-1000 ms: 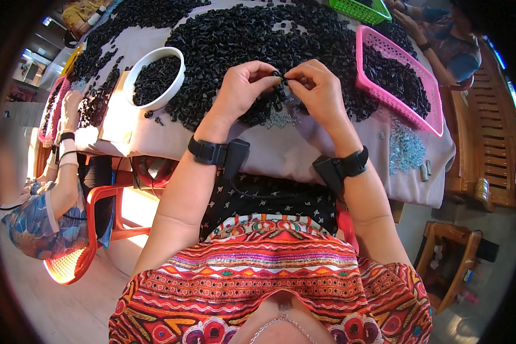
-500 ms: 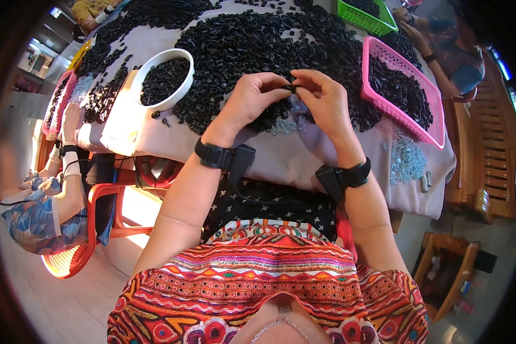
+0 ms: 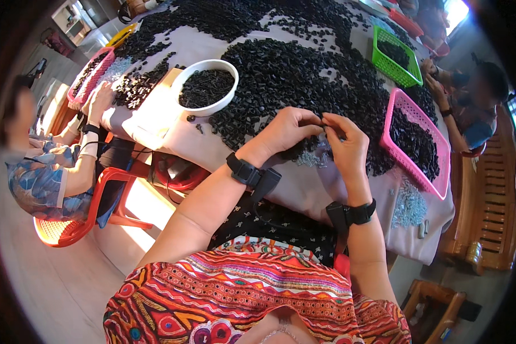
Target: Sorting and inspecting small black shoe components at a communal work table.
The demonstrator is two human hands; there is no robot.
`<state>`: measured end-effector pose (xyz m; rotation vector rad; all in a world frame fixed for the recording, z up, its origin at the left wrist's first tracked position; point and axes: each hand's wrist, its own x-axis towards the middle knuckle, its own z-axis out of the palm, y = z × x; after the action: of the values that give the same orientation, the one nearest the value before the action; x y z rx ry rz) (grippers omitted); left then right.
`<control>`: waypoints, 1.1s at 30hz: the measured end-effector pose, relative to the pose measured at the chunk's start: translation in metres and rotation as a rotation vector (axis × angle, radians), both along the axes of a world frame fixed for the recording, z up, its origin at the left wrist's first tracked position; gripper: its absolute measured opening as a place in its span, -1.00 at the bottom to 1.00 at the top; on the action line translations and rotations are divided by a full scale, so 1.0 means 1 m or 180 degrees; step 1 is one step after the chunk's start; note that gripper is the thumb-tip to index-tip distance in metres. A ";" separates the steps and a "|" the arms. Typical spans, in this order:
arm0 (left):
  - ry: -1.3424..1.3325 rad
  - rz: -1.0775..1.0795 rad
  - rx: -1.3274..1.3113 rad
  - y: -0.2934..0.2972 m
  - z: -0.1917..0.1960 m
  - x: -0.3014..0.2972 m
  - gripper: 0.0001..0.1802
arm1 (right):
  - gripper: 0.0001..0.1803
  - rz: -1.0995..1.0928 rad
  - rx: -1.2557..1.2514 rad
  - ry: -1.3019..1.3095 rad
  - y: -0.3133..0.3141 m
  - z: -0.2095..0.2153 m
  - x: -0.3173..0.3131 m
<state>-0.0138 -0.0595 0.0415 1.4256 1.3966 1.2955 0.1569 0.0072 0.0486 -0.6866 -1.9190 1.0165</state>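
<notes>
My left hand (image 3: 291, 133) and my right hand (image 3: 350, 141) meet fingertip to fingertip above the near edge of a wide heap of small black plastic pieces (image 3: 304, 74). Thumbs and forefingers are pinched together around a small black piece, mostly hidden by the fingers. Just below the fingertips lies a little pile of small bluish see-through pieces (image 3: 312, 159) on the cloth. To the right stands a pink basket (image 3: 391, 106) of longer black pieces. A round white tub (image 3: 233, 67) of thin black parts sits left of my hands.
A larger pile of bluish pieces (image 3: 410, 207) lies near the right table edge. Beyond the pink basket is a green basket (image 3: 378, 63). One person (image 3: 51, 172) sits at the left on a red chair (image 3: 100, 195), another person (image 3: 476, 97) at the right. A wooden bench (image 3: 493, 212) stands right.
The whole view has turned and shifted, so the table appears lower and tilted. My hands stay together in the same pinch, with the fingertips slightly rearranged.
</notes>
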 end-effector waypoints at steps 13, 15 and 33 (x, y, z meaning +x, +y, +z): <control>-0.0819 0.0122 0.0028 0.011 -0.006 0.006 -0.85 | -0.62 0.0066 0.0456 -0.0103 -0.008 0.008 -0.001; -0.0695 0.0297 0.0018 0.011 -0.005 0.004 -0.87 | -0.50 0.0069 0.0427 -0.0182 -0.011 0.014 -0.001; -0.0301 0.0140 -0.0036 0.007 -0.003 0.013 -0.90 | -0.72 -0.0398 0.1909 -0.1233 -0.001 0.000 -0.003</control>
<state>-0.0007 -0.0528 0.0390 1.3157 1.3768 1.3631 0.1535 0.0058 0.0484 -0.6646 -2.3214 0.1995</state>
